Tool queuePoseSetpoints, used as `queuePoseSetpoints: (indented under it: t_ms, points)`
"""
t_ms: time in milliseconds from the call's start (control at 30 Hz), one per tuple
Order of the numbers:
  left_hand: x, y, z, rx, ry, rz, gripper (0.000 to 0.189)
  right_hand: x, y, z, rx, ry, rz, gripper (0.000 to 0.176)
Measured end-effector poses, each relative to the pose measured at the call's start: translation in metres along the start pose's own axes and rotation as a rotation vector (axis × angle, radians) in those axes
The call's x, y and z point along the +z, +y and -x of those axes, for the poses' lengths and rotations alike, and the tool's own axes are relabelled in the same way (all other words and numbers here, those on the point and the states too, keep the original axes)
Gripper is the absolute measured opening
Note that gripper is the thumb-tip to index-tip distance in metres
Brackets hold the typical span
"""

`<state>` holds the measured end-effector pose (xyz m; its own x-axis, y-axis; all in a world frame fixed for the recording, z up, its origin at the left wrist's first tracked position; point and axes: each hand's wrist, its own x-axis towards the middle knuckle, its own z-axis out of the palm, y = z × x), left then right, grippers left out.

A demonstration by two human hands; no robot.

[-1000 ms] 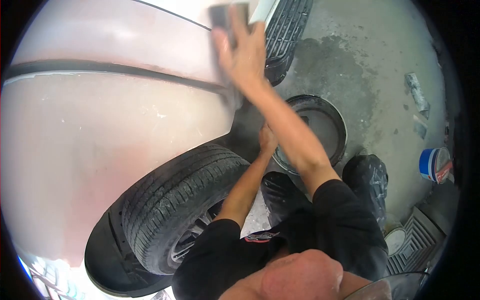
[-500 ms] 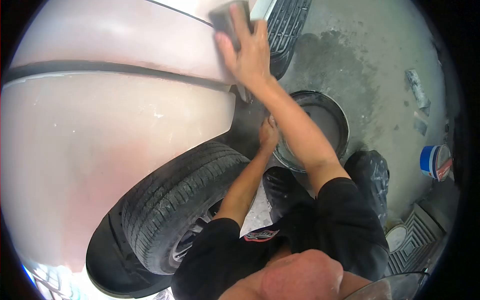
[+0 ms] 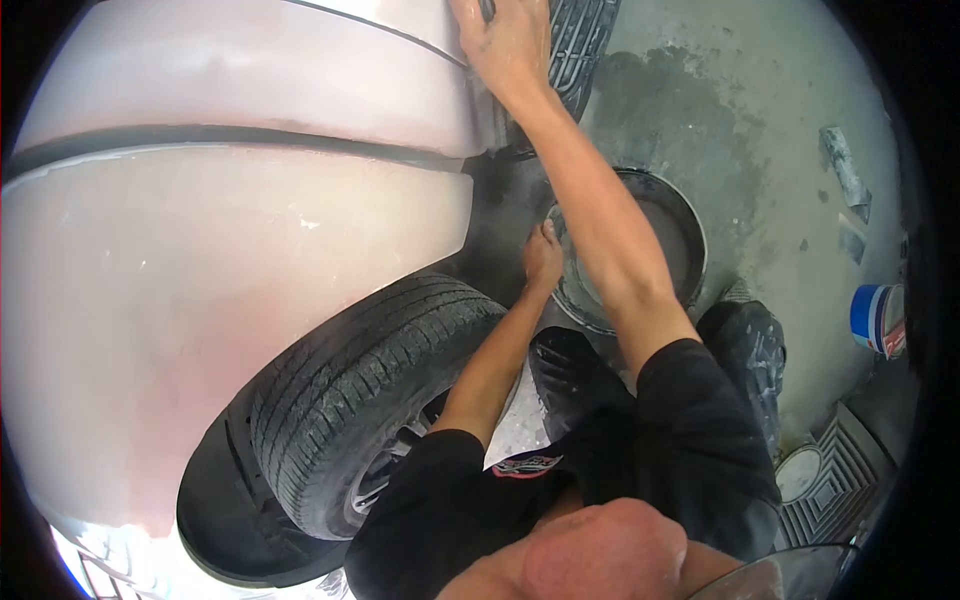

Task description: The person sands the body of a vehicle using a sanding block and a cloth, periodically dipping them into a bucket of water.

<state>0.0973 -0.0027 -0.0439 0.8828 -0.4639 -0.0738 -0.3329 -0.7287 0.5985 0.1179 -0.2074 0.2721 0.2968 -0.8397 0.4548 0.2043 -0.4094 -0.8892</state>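
At the top edge my right hand (image 3: 508, 45) is bent over the front corner of a car's panel (image 3: 250, 85), beside the dark grille (image 3: 575, 45). A grey sanding block (image 3: 487, 9) is in its grip, mostly hidden by the fingers. Lower down, my left hand (image 3: 543, 260) is closed at the near-left rim of a round black tub (image 3: 700, 245); its fingertips are partly hidden. Greyish liquid seems to fill the tub, which stands on the floor. Pale, pinkish patches and small white chips mark the car's lower panel (image 3: 240, 240).
A tyre (image 3: 370, 390) lies close to my left forearm, under the wheel arch. My knees are beside the tub. On the concrete floor at right are a whitish roll (image 3: 845, 170), a blue-and-white can (image 3: 873, 318) and a ridged grey mat (image 3: 840, 475) with a round lid (image 3: 798, 473).
My right hand has moved upward and slightly right with the sanding block, to the corner by the grille. My left hand stays at the tub. The whole view has shifted a little.
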Motion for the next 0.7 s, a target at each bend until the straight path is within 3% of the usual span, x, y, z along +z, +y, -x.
queuePoseSetpoints:
  t_ms: [100, 167, 200, 267, 300, 333, 433, 533, 567, 700]
  points:
    - [0.021, -0.029, -0.003, 0.218, 0.057, 0.088, 0.048, 0.025, 0.005, 0.074, -0.309, 0.159, -0.033, 0.06]
    - [0.026, -0.046, -0.003, 0.324, 0.043, 0.224, 0.049, 0.024, 0.001, 0.083, -0.314, 0.148, -0.063, 0.059]
    - [0.024, -0.043, -0.003, 0.248, 0.017, 0.235, 0.049, 0.022, -0.001, 0.069, -0.327, 0.155, -0.017, 0.057]
    - [0.007, -0.017, -0.01, -0.091, -0.056, 0.03, 0.049, 0.021, 0.001, 0.03, -0.248, 0.175, -0.007, 0.055]
    - [0.005, -0.008, -0.007, -0.119, -0.029, 0.005, 0.049, 0.017, 0.0, 0.001, -0.059, 0.132, 0.019, 0.058]
    - [0.002, 0.001, -0.004, -0.145, -0.003, -0.023, 0.049, 0.015, -0.002, -0.02, 0.13, 0.094, 0.049, 0.062]
    - [-0.001, 0.002, 0.0, -0.126, 0.04, -0.009, 0.05, 0.022, -0.001, -0.016, 0.033, 0.187, -0.012, 0.062]
    - [-0.001, 0.005, -0.002, -0.175, -0.011, -0.027, 0.051, 0.032, -0.03, 0.044, -0.126, 0.268, -0.003, 0.064]
    - [-0.003, 0.004, 0.0, -0.158, -0.017, -0.004, 0.051, 0.027, -0.039, 0.039, -0.016, 0.196, 0.001, 0.063]
    - [-0.015, 0.023, 0.003, -0.123, 0.009, -0.009, 0.05, 0.031, -0.005, -0.039, 0.003, 0.337, 0.138, 0.061]
